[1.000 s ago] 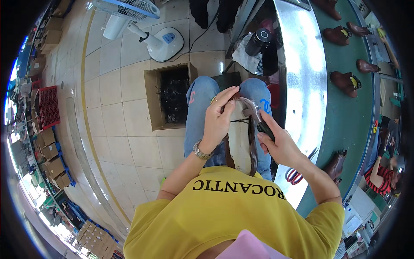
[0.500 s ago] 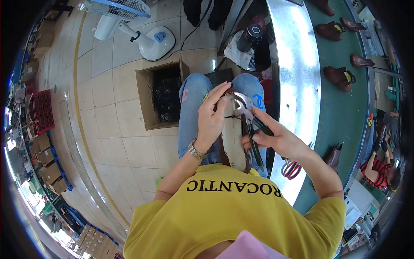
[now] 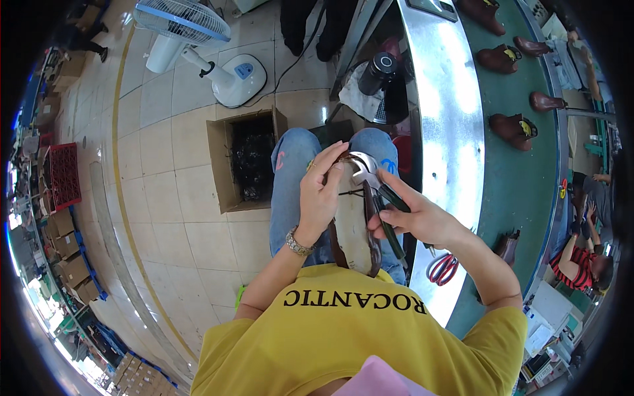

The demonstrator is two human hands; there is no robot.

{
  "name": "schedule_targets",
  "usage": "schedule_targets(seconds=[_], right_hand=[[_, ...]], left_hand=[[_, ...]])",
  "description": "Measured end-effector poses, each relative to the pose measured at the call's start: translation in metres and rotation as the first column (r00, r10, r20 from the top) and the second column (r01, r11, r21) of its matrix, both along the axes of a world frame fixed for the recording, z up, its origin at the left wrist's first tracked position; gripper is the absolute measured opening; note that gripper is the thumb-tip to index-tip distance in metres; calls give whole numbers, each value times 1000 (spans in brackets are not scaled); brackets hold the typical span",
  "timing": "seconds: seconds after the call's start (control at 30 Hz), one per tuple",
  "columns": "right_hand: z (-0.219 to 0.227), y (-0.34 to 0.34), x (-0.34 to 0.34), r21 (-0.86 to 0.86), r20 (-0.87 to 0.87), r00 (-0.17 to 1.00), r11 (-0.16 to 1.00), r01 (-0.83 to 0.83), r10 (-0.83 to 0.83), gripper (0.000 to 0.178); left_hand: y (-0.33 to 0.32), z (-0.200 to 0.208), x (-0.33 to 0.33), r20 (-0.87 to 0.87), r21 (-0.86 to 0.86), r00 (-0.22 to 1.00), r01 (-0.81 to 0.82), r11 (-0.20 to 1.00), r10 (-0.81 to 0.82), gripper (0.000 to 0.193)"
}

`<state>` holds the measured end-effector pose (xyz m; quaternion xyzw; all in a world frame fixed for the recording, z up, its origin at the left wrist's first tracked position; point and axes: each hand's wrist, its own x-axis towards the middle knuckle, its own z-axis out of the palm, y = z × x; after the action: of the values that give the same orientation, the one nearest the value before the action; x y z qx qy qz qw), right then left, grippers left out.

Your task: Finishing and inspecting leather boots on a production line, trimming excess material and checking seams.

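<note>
Across my lap lies a brown leather shoe (image 3: 352, 232), upside down, its pale underside facing up and a dark cord across it. My left hand (image 3: 319, 198) is wrapped round the shoe's far end, fingers on its left side. In my right hand (image 3: 422, 214) is a pair of pincers (image 3: 389, 228) with dark green handles. Their shiny metal head rests against the far end of the shoe, close to my left fingertips. Whether the jaws grip the leather I cannot tell.
Along my right runs a shiny metal bench (image 3: 454, 132) with red-handled scissors (image 3: 442, 269). Beyond it, brown boots (image 3: 512, 131) stand on a green conveyor (image 3: 492, 198). A black bottle (image 3: 378, 72) is ahead. To the left are an open cardboard box (image 3: 221, 165) and a fan (image 3: 238, 79).
The shoe, pincers and both hands appear slightly lower in the picture, along with my knees, as the view has shifted. The pincers' head stays at the shoe's far end.
</note>
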<state>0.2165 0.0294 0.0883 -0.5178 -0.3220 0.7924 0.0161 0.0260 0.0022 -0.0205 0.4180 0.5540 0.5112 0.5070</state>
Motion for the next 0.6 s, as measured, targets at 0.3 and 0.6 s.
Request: schedule_targets(seconds=[0.3,0.6], right_hand=[[-16,-29,0,492,251,956,831,-260,151,66],[26,8,3,513,527,749,553,-657,402,68]], left_hand=[[-1,4,-5,296,-155,955,22,988,25,32],[2,-1,-4,201,-261,978,-4,965,59,38]])
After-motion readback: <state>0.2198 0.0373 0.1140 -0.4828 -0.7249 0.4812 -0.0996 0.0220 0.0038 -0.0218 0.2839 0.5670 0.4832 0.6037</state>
